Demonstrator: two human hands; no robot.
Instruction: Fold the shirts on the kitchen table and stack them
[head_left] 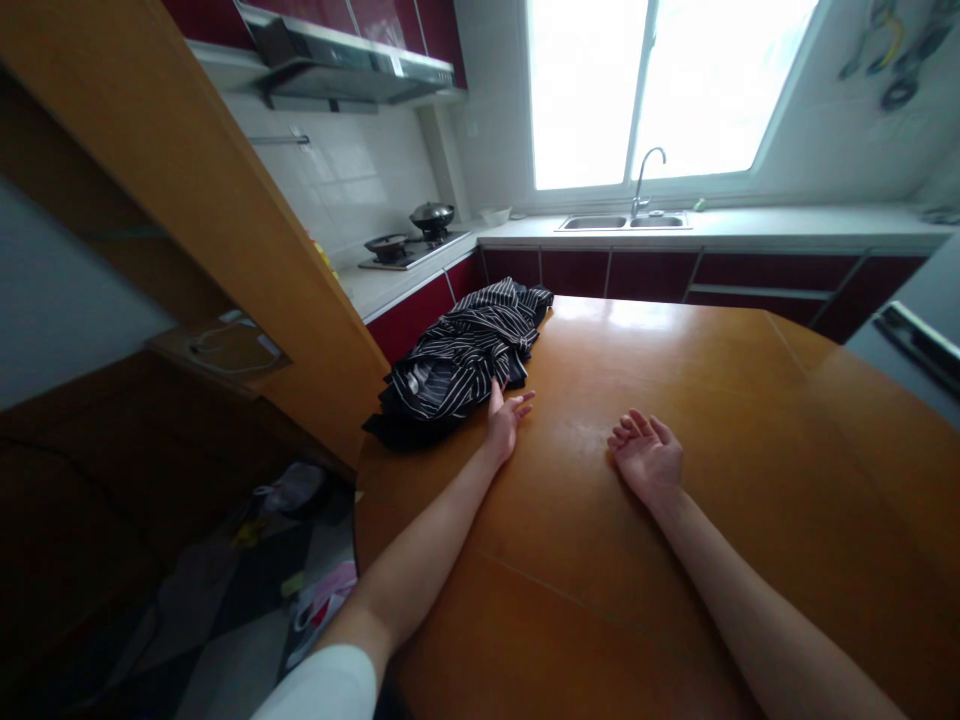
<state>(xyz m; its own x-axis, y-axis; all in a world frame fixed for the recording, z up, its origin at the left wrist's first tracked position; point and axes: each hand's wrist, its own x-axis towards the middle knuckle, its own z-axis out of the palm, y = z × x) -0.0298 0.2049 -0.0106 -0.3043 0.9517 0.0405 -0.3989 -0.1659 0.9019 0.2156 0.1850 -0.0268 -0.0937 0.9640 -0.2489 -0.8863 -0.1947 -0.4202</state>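
Note:
A crumpled heap of black cloth with white stripes [480, 340], which looks like clothing, lies on the left far part of the wooden table [600, 560]. My left hand [506, 420] is at the near right edge of this heap, thumb up and fingers apart, with nothing held. Whether its thumb touches the cloth I cannot tell. To the right, my right hand [646, 458] rests palm up over the bare wood, its fingers loosely curled and nothing in the palm.
Beyond the table runs a white counter with a sink [626, 222] and tap under a window. A stove [416, 250] with pans stands at the back left. A wooden post [247, 200] rises left of the table. Bags [322, 600] lie on the floor.

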